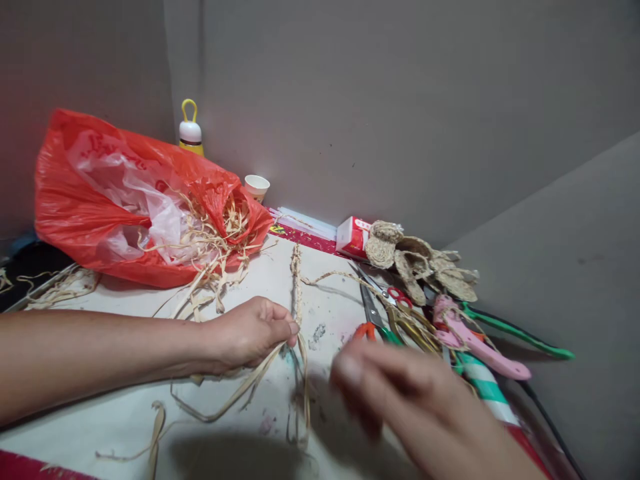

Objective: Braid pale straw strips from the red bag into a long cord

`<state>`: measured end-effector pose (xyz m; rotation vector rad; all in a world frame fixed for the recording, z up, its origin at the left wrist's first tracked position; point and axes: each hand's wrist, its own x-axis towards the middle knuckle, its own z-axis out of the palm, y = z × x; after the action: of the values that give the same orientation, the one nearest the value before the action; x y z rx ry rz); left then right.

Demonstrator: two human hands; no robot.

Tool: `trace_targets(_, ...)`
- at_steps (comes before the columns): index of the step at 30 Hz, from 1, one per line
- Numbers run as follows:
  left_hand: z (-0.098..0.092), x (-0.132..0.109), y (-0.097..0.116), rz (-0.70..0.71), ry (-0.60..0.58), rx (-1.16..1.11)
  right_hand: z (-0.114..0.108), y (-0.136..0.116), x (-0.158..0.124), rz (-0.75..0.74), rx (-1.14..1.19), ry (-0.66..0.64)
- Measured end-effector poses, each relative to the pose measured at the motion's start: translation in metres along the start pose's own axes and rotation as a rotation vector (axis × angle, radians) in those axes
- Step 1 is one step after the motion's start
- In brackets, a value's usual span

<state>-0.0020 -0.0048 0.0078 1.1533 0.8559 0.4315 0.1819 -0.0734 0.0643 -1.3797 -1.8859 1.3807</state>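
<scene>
My left hand point(257, 330) is closed in a pinch on a braided straw cord point(297, 280). The finished braid runs away from me over the white table, and loose straw strands point(245, 387) hang toward me from below my fingers. Apart from the cord, to its right, my right hand point(385, 387) is smeared by motion. Its fingers look partly bent, but whether they hold anything cannot be made out. Beyond it lie scissors with orange handles point(365, 331).
A red plastic bag point(125, 260) spills dry straw point(200, 247) at the left. Behind it are a yellow-and-white bottle point(191, 133) and a paper cup point(257, 187). Woven straw pieces point(413, 257), a red-and-white box point(353, 237) and pink-handled cutters point(480, 350) crowd the right side.
</scene>
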Motion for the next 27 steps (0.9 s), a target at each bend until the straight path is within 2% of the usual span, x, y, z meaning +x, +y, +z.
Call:
trace_targets(1,0.0,0.0,0.0,0.024,0.005,0.025,-0.005,0.007,0.011,0.03,0.022,0.212)
trace_targets(2,-0.001,0.001,-0.001,0.059,0.004,0.041,-0.008,0.013,0.023,0.057,0.063,0.348)
trace_targets(3,-0.001,0.002,-0.002,0.105,-0.006,0.045,-0.008,0.02,0.033,0.085,0.151,0.347)
trace_targets(7,-0.002,0.007,-0.007,0.247,-0.16,-0.028,0.011,0.031,0.053,0.186,0.48,0.083)
trace_targets(10,-0.003,0.009,-0.01,0.21,-0.143,0.007,0.022,0.032,0.051,0.256,0.662,-0.017)
trace_targets(13,-0.004,0.009,-0.009,0.193,-0.085,0.088,0.019,0.034,0.049,0.309,0.674,-0.052)
trace_targets(16,-0.006,0.009,-0.002,0.17,-0.168,0.154,0.009,0.038,0.051,0.291,0.581,-0.111)
trace_targets(20,-0.012,0.007,0.01,0.156,-0.252,0.307,0.002,0.041,0.053,0.293,0.644,-0.196)
trace_targets(24,-0.014,0.002,0.02,0.198,-0.189,0.58,0.006,0.043,0.054,0.289,0.749,-0.193)
trace_targets(27,-0.014,-0.002,0.025,0.219,-0.141,0.674,0.011,0.044,0.054,0.302,0.729,-0.122)
